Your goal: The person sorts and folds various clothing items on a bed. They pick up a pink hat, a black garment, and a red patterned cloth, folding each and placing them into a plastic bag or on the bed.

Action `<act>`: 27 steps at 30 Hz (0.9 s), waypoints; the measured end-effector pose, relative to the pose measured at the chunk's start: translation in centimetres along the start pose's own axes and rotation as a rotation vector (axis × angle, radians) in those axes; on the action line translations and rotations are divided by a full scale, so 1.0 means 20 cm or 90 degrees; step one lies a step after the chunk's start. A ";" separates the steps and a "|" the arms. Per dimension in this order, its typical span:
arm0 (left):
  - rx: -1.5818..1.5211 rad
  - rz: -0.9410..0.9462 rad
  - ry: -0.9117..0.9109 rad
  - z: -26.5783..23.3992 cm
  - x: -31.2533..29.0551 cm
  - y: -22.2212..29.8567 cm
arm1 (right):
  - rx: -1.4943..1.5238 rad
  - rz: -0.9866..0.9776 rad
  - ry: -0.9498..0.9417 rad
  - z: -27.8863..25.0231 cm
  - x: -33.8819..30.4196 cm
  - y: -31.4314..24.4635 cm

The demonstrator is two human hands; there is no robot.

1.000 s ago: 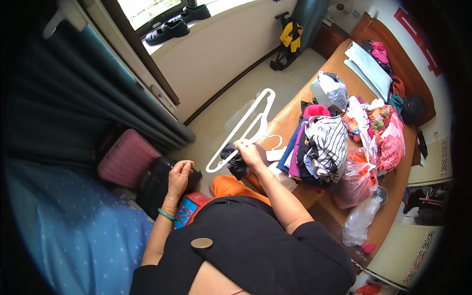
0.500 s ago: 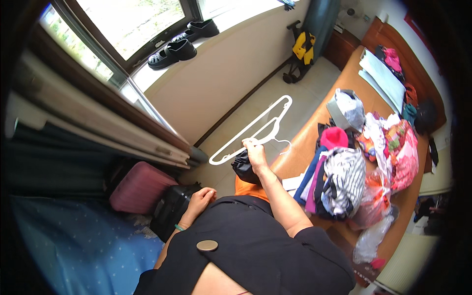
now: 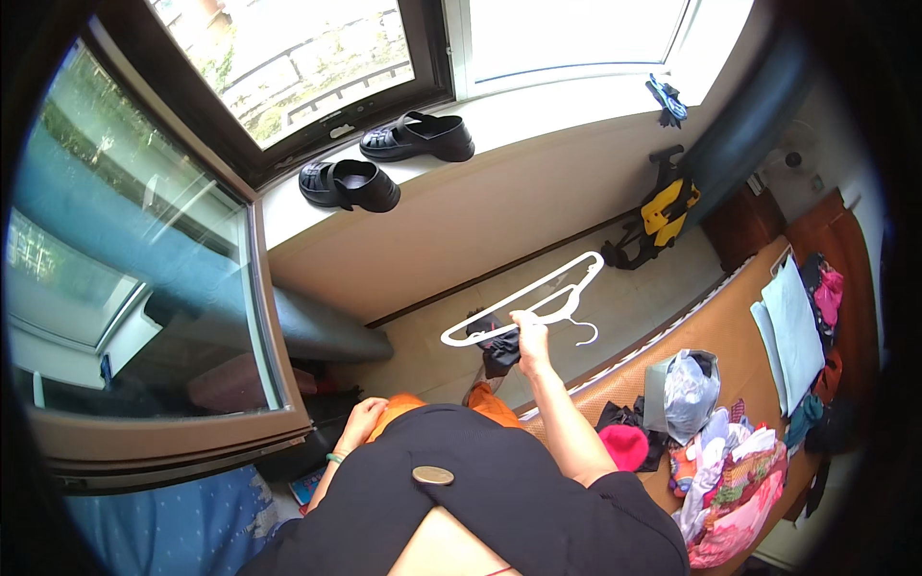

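My right hand [image 3: 532,344] is closed around the lower bar of a white clothes hanger [image 3: 519,295], held out in front of me with its hook toward the bed. Bunched black cloth [image 3: 496,344] hangs below the bar beside the same hand; whether the fingers also grip it I cannot tell. Close to my waist, my left hand [image 3: 361,422] has its fingers loosely curled together, with nothing seen in them. It rests beside my orange trousers [image 3: 396,411].
Black shoes [image 3: 417,137] sit on the windowsill, by an open window sash [image 3: 280,336] at left. A folded black-and-yellow wheeled item [image 3: 665,213] stands near the wall. On the bed [image 3: 663,336] at right lie a grey bag-lined bin [image 3: 687,394], piled clothes [image 3: 730,480] and light-blue folders [image 3: 789,336].
My view has swung toward the window and the left. My right hand still holds the hanger and has shifted slightly right and lower in the picture. My left hand stays near my waist.
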State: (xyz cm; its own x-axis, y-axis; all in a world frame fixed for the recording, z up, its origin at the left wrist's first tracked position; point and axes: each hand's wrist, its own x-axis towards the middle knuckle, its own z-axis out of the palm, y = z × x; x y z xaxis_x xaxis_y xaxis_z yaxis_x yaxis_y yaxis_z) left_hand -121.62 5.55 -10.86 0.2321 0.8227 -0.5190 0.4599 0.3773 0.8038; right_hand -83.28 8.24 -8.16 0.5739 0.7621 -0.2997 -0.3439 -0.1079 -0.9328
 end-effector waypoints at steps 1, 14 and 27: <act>-0.008 -0.010 -0.001 0.05 0.03 0.07 | -0.014 0.010 0.020 -0.05 0.05 -0.05; -0.014 -0.061 -0.343 0.98 0.85 1.09 | 0.109 0.023 0.138 -0.66 0.24 -0.35; 0.104 -0.066 -0.779 2.34 1.28 2.15 | 0.065 -0.042 0.279 -1.40 0.82 -0.73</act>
State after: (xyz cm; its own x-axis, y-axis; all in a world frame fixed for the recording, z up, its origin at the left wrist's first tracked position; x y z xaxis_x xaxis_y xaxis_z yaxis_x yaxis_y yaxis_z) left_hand -55.77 22.94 -3.20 0.7956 -0.1796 -0.5787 0.6050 0.2874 0.7426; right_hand -48.07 4.42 -5.12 0.8501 0.4201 -0.3174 -0.3549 0.0117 -0.9348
